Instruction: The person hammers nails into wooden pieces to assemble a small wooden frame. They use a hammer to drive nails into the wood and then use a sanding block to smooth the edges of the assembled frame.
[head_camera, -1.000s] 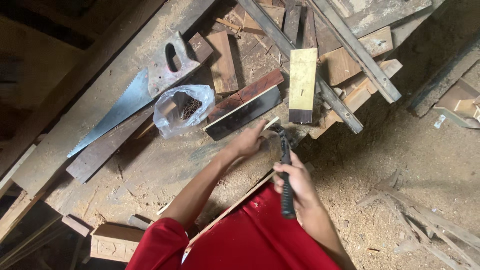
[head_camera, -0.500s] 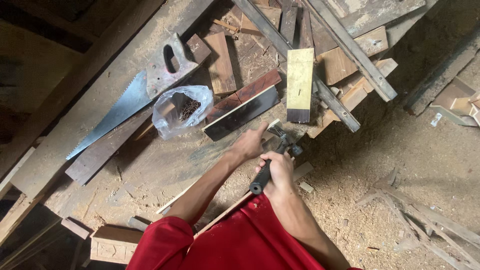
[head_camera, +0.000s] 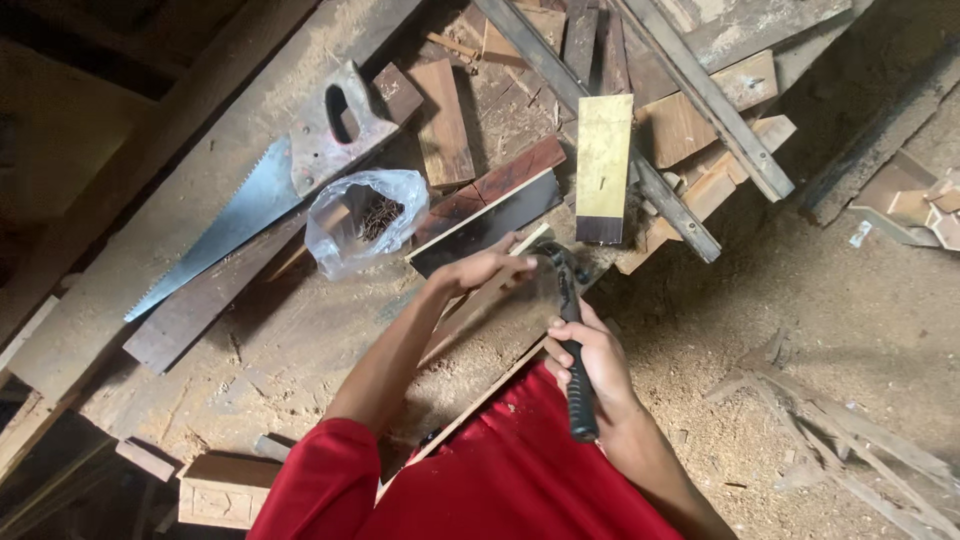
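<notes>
Just beside the bench edge – right hand (head_camera: 590, 360) grips hammer (head_camera: 572, 340).

A woodworking shop: a handsaw (head_camera: 250, 195), a bag of nails (head_camera: 365, 220) and timber offcuts (head_camera: 605, 165) crowd the sawdust-covered worktop (head_camera: 300, 340).

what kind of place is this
Most likely a rough carpentry workshop. A handsaw lies on the sawdust-covered workbench beside a clear plastic bag of nails, offcuts of wood are piled around, and the right hand grips a hammer over a wooden strip steadied by the left hand.
</notes>
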